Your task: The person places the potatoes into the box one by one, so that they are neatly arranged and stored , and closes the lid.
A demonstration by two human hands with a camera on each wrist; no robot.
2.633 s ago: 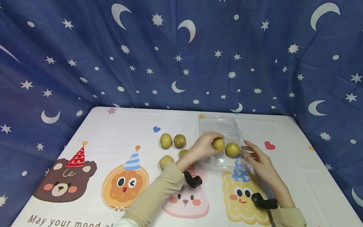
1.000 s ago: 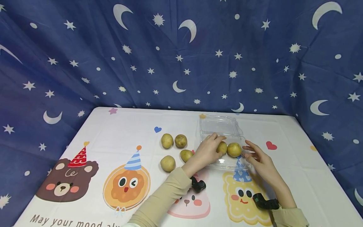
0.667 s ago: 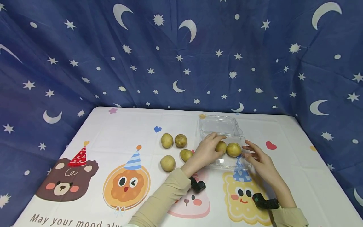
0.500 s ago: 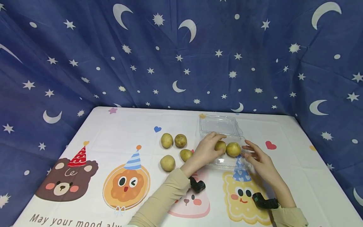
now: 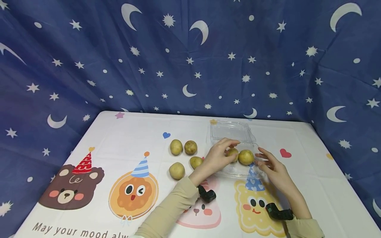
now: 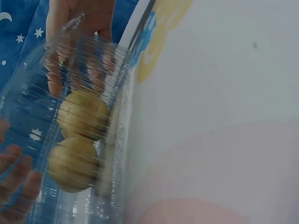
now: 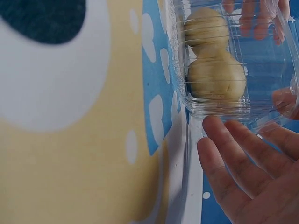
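Observation:
Two yellow-brown potatoes, a left one (image 6: 74,164) and a right one (image 5: 246,157), lie side by side in a clear plastic clamshell box (image 5: 235,172). My left hand (image 5: 218,155) is over the box's left part, partly hiding the left potato in the head view. Its loosely bent fingers (image 6: 18,186) stand apart from that potato in the left wrist view. My right hand (image 5: 274,168) is at the box's right side, fingers spread. In the right wrist view its fingertips (image 7: 212,125) are right at the ribbed side wall.
Left of the box several loose potatoes rest on the printed white tablecloth (image 5: 134,132): two at the back (image 5: 176,147), one nearer the front (image 5: 177,171), and one close to my left wrist (image 5: 195,162). The box's raised lid (image 5: 230,130) lies back toward the blue star curtain (image 5: 190,59).
My left hand set the left potato down beside the other in the box, and its fingers have since loosened from it. My right hand stayed at the box's side.

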